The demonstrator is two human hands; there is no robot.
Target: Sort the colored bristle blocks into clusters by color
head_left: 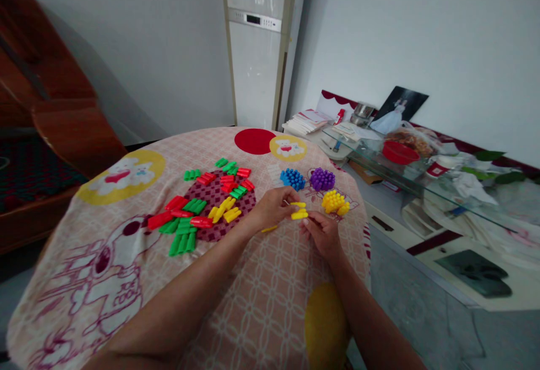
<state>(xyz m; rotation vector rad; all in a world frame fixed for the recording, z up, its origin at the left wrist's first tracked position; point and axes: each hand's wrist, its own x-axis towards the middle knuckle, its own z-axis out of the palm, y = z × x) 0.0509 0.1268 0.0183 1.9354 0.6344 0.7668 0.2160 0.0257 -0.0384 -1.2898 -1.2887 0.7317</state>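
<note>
My left hand [275,206] pinches a small yellow plastic building piece with rounded ends, partly hidden by my fingers. My right hand [324,235], beside it, has its fingertips closed on another yellow building piece [300,214]; whether the two pieces touch, I cannot tell. One more yellow piece [269,229] lies on the cloth, half under my left wrist. Just beyond my hands are bunched piles of yellow pegs [334,203], blue pegs [293,179] and purple pegs [322,179]. White pieces [274,174] lie left of the blue pile.
Left on the patterned tablecloth [261,291] lie groups of green pieces [183,243], red pieces [201,222] and yellow pieces [225,210]. To the right stands a cluttered glass-topped cabinet [392,170] with a red bowl [400,152]. A wooden chair [63,128] is at far left.
</note>
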